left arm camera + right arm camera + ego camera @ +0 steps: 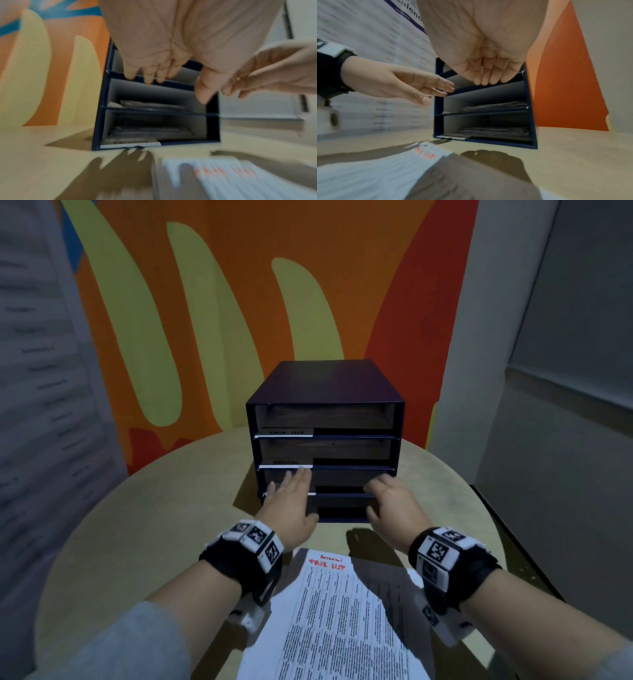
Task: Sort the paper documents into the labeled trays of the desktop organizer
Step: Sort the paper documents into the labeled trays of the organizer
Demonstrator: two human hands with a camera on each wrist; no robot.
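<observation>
A dark blue four-tray organizer (325,392) stands at the back of the round table, with white label strips (285,433) on the left of its tray fronts. Both hands hover empty at its lower trays. My left hand (291,496) has straight fingers reaching the third tray's front edge. My right hand (390,499) is relaxed at the right side of the same trays. The wrist views show papers (494,105) lying in the two lowest trays (150,129). A printed stack of documents (337,618), headed in red handwriting, lies on the table under my wrists.
The beige table (137,525) curves away on both sides. An orange and yellow mural wall (205,320) rises behind the organizer. A white wall calendar (37,378) hangs at the left. A dark edge (507,529) borders the table at the right.
</observation>
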